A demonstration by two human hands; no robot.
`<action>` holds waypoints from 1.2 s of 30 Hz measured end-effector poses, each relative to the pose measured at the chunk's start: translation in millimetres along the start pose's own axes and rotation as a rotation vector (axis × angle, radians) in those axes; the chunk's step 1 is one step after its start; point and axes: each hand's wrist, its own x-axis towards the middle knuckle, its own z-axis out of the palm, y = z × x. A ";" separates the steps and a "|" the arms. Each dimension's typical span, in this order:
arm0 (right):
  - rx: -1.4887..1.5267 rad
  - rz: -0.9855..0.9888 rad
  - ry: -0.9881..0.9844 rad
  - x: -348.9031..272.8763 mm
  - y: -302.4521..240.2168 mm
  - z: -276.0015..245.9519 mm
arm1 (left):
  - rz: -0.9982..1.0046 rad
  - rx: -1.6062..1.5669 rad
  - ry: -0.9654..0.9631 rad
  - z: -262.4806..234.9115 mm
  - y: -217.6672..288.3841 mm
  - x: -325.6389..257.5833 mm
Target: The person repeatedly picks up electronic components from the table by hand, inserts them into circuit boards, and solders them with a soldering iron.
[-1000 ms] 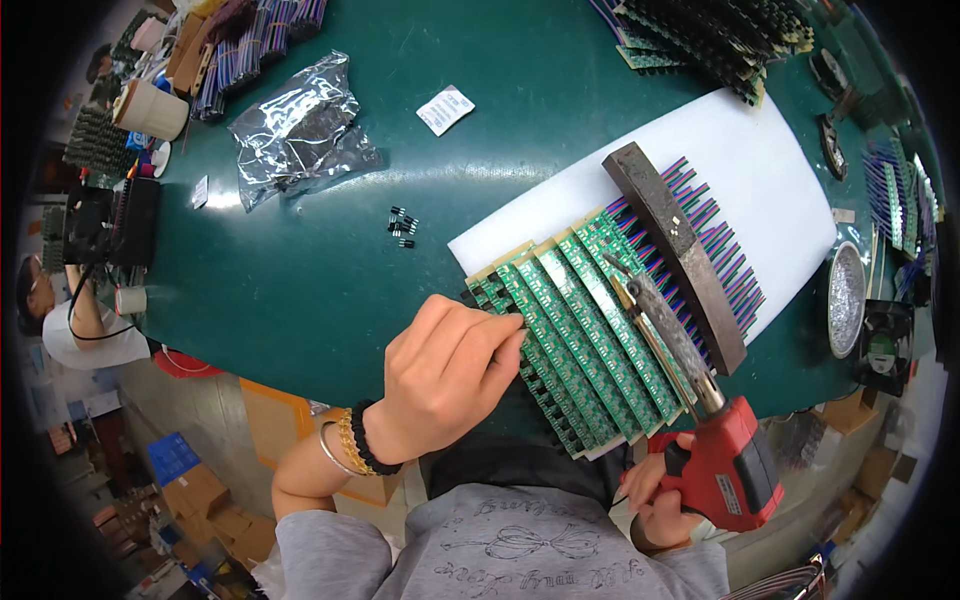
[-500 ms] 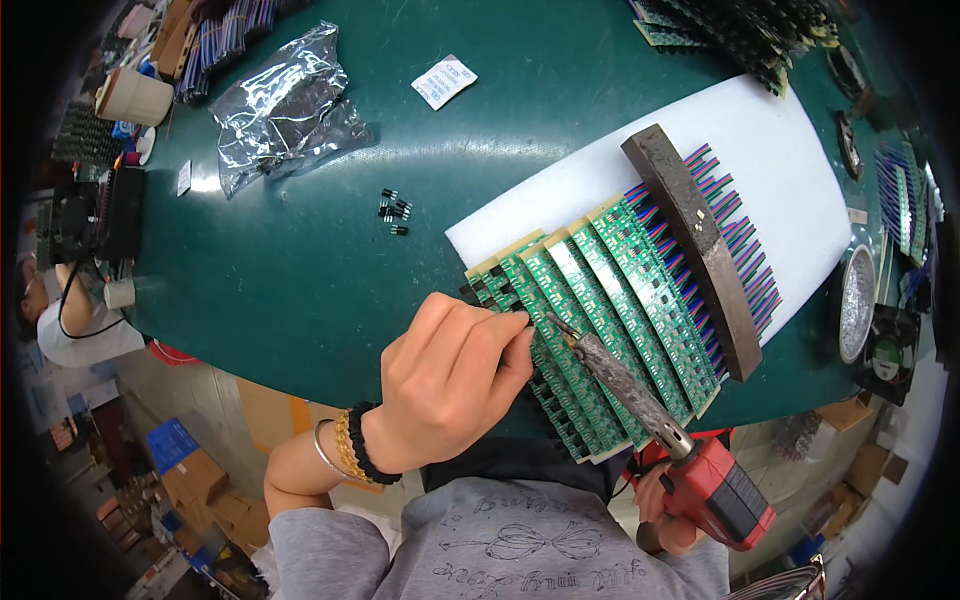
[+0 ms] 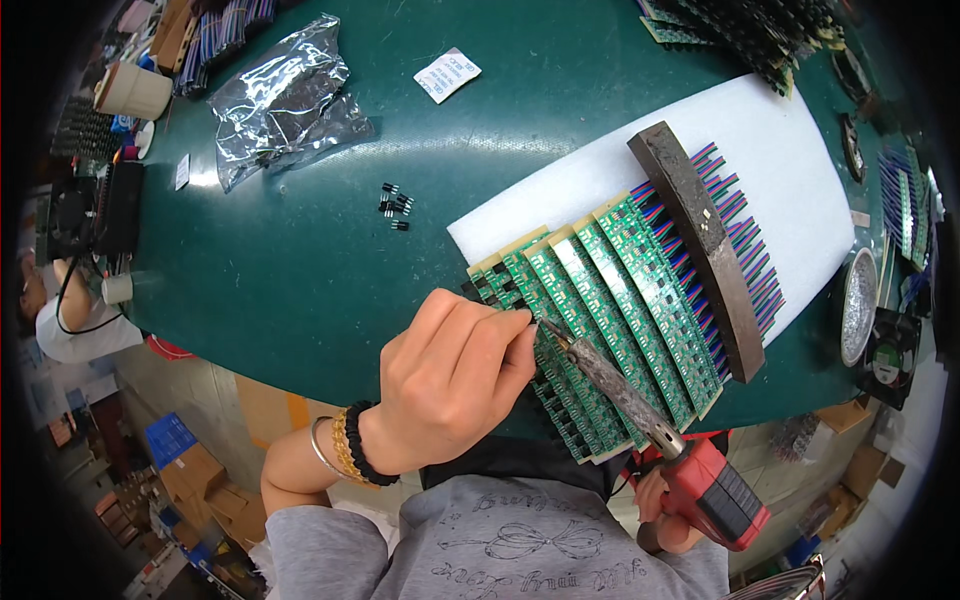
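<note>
Curling left hand (image 3: 455, 375) onto circuit boards (image 3: 600, 310), right hand (image 3: 665, 510) seemingly gripping soldering iron (image 3: 650, 420).

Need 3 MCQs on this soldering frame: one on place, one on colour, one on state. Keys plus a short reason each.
1. Where does the dark metal bar lie?
A. across the row of green circuit boards
B. on the silvery bag
C. on the floor

2. What colour is the soldering iron handle?
A. blue
B. red
C. yellow

3. What is the left hand doing?
A. lying flat on the green table
B. lifting the bag
C. pinching with fingertips at the boards' edge

Key:
1 A, the bar spans the boards on the white foam sheet.
2 B, the right hand grips a red handle.
3 C, its fingertips meet beside the iron's tip.
</note>
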 end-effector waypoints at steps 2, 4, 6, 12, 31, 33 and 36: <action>0.033 -0.033 0.003 -6.6 7.2 -8.2 | 0.004 -0.002 0.005 0.0 -0.3 -0.1; 0.021 -0.058 0.007 -14.0 11.4 -11.5 | 0.005 -0.007 0.002 -0.1 -0.7 -0.1; 0.016 -0.084 -0.038 -16.5 12.8 -12.9 | 0.001 -0.016 -0.007 -0.5 -0.9 -0.1; 0.031 -0.007 0.082 -7.2 8.5 -0.2 | -0.006 -0.023 -0.020 -2.3 -0.2 0.3; 0.114 0.189 0.167 -4.5 -0.7 12.7 | -0.010 -0.064 -0.071 -6.3 -2.9 5.9; 0.089 0.100 0.163 -6.3 2.1 12.2 | -0.013 -0.061 -0.087 -6.8 -2.9 6.8; -0.002 0.058 0.096 -10.1 6.9 5.8 | -0.009 -0.058 -0.086 -7.2 -2.5 7.7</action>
